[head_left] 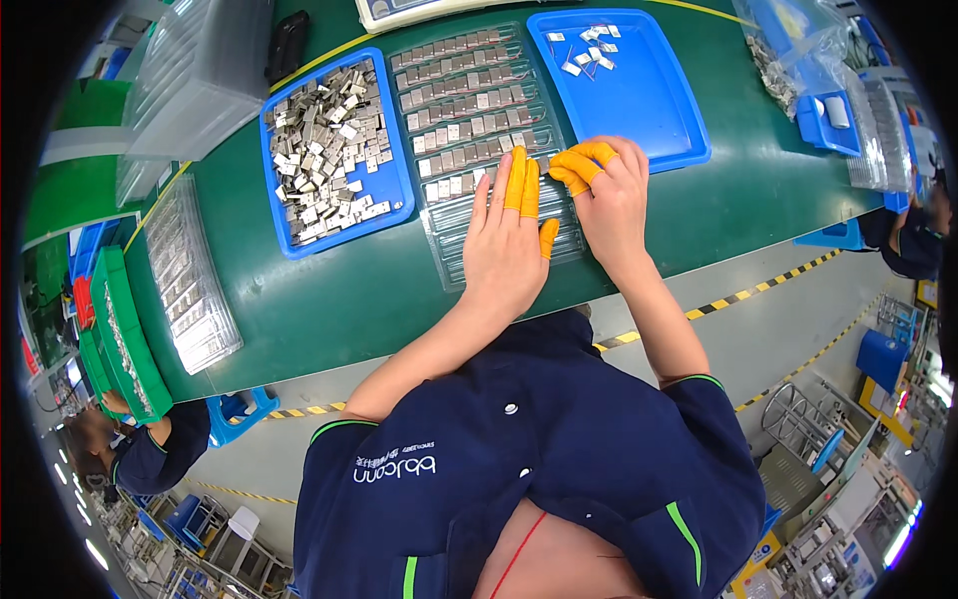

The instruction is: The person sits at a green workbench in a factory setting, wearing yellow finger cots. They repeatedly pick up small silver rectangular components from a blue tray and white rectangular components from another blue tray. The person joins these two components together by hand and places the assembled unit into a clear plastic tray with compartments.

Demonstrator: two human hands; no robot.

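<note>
A clear plastic tray (pixel 454 262) with long slots lies in front of me, its upper slots filled with rows of small silver metal connectors (pixel 469 100). My left hand (pixel 504 245), with yellow finger cots on several fingers, rests palm down over the lower filled row, its fingers stretched out. To its right, my right hand (pixel 614 205), also wearing yellow finger cots, has its fingers bent together at the tray's right edge. Whatever lies under those fingertips is too small and covered to make out.
Left of the slotted tray, a blue tray (pixel 407 215) holds a heap of loose metal connectors. Another blue tray (pixel 639 120) at right has several small white pieces. Empty clear trays (pixel 190 280), a green bin (pixel 135 339) and a small blue box (pixel 828 125) stand farther out.
</note>
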